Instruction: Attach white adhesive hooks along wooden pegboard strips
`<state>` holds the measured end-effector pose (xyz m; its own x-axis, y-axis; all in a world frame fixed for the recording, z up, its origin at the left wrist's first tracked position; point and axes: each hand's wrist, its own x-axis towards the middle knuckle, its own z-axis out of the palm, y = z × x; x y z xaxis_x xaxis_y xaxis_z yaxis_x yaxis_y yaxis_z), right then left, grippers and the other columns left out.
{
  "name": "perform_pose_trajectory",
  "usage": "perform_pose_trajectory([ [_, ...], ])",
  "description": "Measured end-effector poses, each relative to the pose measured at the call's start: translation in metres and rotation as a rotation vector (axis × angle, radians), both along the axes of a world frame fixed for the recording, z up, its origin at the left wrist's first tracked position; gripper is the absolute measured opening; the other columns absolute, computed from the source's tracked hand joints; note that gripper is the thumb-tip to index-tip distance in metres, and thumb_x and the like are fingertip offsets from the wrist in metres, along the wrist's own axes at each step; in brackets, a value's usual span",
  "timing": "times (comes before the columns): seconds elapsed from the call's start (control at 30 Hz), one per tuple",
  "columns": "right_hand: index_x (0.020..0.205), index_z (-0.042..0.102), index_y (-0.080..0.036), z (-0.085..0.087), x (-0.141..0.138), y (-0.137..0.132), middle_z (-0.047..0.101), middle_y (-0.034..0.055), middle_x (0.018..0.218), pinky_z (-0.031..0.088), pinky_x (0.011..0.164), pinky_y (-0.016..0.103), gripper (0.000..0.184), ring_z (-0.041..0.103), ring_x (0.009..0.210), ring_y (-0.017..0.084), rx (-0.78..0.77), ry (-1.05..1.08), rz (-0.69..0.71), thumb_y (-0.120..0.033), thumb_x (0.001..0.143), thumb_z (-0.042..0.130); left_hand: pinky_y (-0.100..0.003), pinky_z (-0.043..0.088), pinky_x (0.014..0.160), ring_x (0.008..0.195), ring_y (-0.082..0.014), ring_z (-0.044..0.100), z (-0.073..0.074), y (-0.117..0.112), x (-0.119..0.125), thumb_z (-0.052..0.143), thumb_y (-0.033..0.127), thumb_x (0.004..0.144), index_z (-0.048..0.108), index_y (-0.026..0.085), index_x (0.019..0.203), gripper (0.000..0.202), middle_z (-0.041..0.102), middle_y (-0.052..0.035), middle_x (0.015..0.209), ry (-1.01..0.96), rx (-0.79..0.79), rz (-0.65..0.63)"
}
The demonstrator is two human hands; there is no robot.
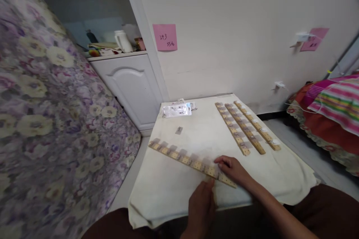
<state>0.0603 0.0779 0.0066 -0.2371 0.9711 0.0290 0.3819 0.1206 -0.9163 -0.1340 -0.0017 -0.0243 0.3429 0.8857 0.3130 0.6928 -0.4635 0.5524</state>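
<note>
A long wooden strip (174,154) with small holes lies slantwise across the cloth-covered table, and a row of small clear pieces stands up along it. My left hand (201,203) is closed at the near edge of this strip, its fingertips on the wood towards the right end. Over the far side of the same end, my right hand (231,170) has its fingers bent together beside the clear pieces. Whatever lies between those fingers is too small to make out. A small clear card (178,130) with a dark mark lies apart, beyond the strip.
Three similar strips, one being a wooden strip (245,129), lie at the table's right. A clear blister pack (176,110) is at the back left. Beyond are a wall with a pink note (165,37), a white cabinet (131,86), a floral curtain (56,119) and a bed (333,108).
</note>
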Motion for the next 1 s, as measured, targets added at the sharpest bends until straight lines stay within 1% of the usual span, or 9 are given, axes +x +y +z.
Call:
perform_pose_trajectory([
  [0.07,0.094,0.067,-0.016,-0.001,0.001,0.0,0.064,0.0012,0.071,0.043,0.065,0.028,0.026,0.057,0.068,0.017,0.008,-0.004,0.011,-0.026,0.078,0.049,-0.03,0.048,0.075,0.087,-0.0176,0.057,-0.002,-0.003,0.006,0.038,0.011,0.086,0.042,0.024,0.132,0.048,0.059,-0.006,0.098,0.039,0.009,0.052],
  [0.13,0.095,0.067,-0.016,-0.001,0.002,0.001,0.067,0.003,0.077,0.045,0.069,0.03,0.027,0.06,0.073,0.019,0.013,-0.004,0.011,-0.026,0.078,0.049,-0.029,0.047,0.072,0.085,-0.0177,0.056,0.0,-0.004,0.009,0.038,0.01,0.084,0.04,0.024,0.133,0.051,0.059,-0.0061,0.096,0.094,-0.007,0.082],
  [0.33,0.096,0.068,-0.017,-0.004,0.003,0.004,0.071,0.0055,0.086,0.047,0.077,0.034,0.028,0.063,0.081,0.022,0.004,0.017,0.023,-0.026,0.078,0.049,-0.026,0.043,0.067,0.08,-0.0168,0.055,0.007,-0.005,0.015,0.039,0.009,0.083,0.042,0.027,0.133,0.053,0.056,-0.0046,0.091,0.25,-0.029,0.151],
  [0.5,0.097,0.068,-0.017,-0.005,0.004,0.005,0.072,0.0071,0.096,0.047,0.084,0.036,0.028,0.064,0.09,0.023,0.027,0.025,0.029,-0.023,0.078,0.049,-0.025,0.042,0.067,0.079,-0.0161,0.054,0.005,-0.005,0.017,0.038,0.007,0.083,0.04,0.029,0.134,0.056,0.055,-0.0034,0.09,0.259,-0.01,0.161],
  [0.77,0.097,0.069,-0.018,-0.007,0.004,0.004,0.072,0.007,0.097,0.047,0.086,0.036,0.027,0.064,0.093,0.023,0.042,0.03,0.015,-0.025,0.079,0.049,-0.025,0.042,0.066,0.078,-0.0156,0.054,0.006,-0.006,0.017,0.037,0.006,0.083,0.036,0.029,0.137,0.059,0.054,-0.003,0.09,0.284,0.017,0.16],
  [1.0,0.097,0.068,-0.018,-0.005,0.003,0.004,0.072,0.0068,0.098,0.048,0.086,0.036,0.028,0.064,0.092,0.023,0.034,0.027,0.023,-0.024,0.08,0.048,-0.024,0.042,0.065,0.076,-0.0149,0.054,0.007,-0.007,0.018,0.037,0.007,0.083,0.039,0.031,0.136,0.058,0.054,-0.0022,0.087,0.267,0.04,0.18],
])
